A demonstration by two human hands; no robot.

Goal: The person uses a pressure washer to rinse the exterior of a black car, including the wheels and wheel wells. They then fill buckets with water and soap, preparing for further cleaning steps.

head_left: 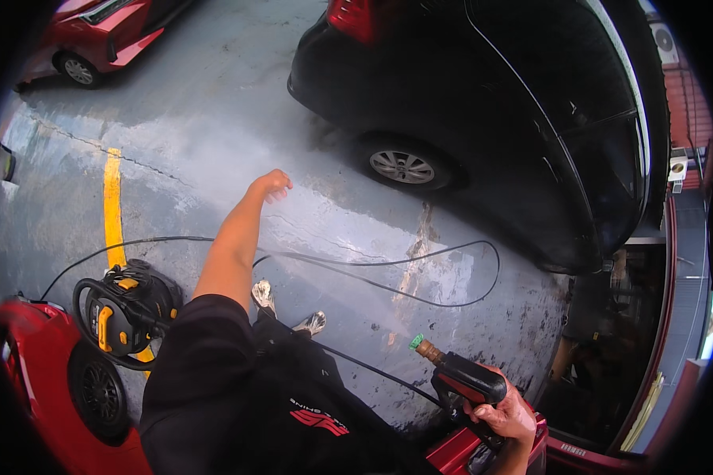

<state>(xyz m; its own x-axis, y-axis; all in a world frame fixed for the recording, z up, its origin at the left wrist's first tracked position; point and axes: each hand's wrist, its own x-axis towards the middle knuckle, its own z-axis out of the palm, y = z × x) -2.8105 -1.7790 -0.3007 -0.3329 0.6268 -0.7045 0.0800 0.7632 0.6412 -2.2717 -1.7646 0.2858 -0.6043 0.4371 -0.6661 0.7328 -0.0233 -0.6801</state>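
Note:
My right hand [508,412] grips a pressure washer spray gun [469,380] with a brass coupling [431,351] and a green nozzle tip [416,341]. A fine water mist [356,297] fans from the nozzle toward the upper left, across the floor. From the gun, a black hose [368,362] runs past my shoes and loops over the concrete. Stretched out ahead, my left hand [276,185] is empty, its fingers loosely curled and slightly apart. It is above the floor, left of the rear wheel [403,166] of a black car [481,113], without touching the car.
A black-and-yellow vacuum cleaner [125,314] stands on the left beside a red car [53,368]. Another red car [104,35] is at the upper left. The loose hose loop [493,267] lies near the black car. A yellow line [113,208] marks the cracked, wet floor [214,77].

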